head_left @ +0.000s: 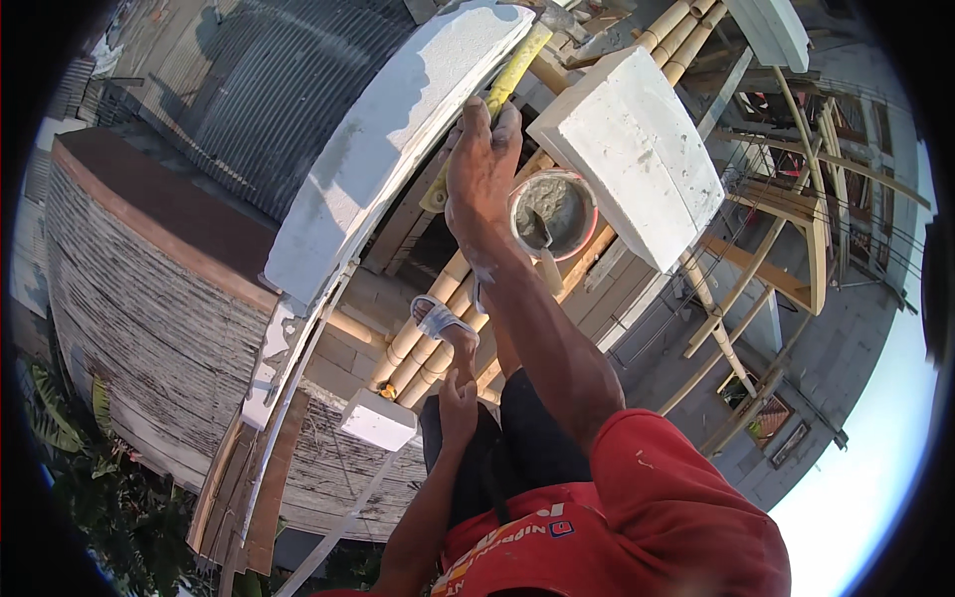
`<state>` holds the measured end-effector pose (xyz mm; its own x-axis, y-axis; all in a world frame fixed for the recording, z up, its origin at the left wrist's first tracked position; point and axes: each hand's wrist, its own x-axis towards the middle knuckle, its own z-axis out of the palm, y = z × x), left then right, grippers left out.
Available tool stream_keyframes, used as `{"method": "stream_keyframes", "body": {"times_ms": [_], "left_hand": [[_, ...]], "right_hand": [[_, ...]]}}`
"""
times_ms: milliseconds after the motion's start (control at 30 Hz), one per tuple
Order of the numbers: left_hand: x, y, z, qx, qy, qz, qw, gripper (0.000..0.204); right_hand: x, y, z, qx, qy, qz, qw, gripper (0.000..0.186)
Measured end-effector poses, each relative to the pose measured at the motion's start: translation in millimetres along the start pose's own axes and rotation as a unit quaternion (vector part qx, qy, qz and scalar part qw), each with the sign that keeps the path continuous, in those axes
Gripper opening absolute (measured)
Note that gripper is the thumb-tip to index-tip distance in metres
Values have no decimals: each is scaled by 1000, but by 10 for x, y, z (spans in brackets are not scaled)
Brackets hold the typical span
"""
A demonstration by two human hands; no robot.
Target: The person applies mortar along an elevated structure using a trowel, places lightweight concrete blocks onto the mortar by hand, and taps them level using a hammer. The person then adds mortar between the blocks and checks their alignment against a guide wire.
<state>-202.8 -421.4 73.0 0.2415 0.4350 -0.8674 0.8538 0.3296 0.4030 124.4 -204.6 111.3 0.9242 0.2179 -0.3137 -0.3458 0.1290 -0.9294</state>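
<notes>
So your right hand is up at the top of the wall, fingers wrapped around a yellow spirit level. The level sits on a slant right alongside the inner edge of the long white block wall, one end poking out past your knuckles and the other showing below your wrist. Your left hand is hanging down by your leg, and honestly I can't tell from this angle whether those fingers are curled up or loose. Just right of your right hand there's a bucket of wet grey mortar with a trowel stuck in it, and a chunky white block is up beside that. You've got a sandalled foot on the bamboo poles, and a smaller white block is down near your left hand.
</notes>
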Motion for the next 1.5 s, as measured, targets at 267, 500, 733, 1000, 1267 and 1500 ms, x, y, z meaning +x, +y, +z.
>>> {"method": "stream_keyframes", "body": {"times_ms": [267, 500, 733, 1000, 1267, 1500], "left_hand": [[-72, -273, -278, -81, 10, -43, 996, 62], [-42, -587, -133, -53, 19, 55, 997, 62], [-88, -252, -459, -64, -64, -12, 996, 65], [197, -469, -554, 6, 5, 56, 998, 62], [1341, 1032, -43, -69, -62, 154, 984, 70], [3313, 2598, 662, 31, -196, 359, 912, 83]], "right_hand": [[158, 701, 1548, -116, 110, 1, 987, 34], [263, 804, 1519, 242, 151, 164, 944, 28], [-315, 307, 1362, -351, 186, 84, 914, 53], [-752, 535, -980, -293, 173, -30, 940, 54], [-524, 1082, -4917, -450, 296, 108, 836, 41], [89, 1340, -6353, -297, 291, 192, 889, 45]]}}
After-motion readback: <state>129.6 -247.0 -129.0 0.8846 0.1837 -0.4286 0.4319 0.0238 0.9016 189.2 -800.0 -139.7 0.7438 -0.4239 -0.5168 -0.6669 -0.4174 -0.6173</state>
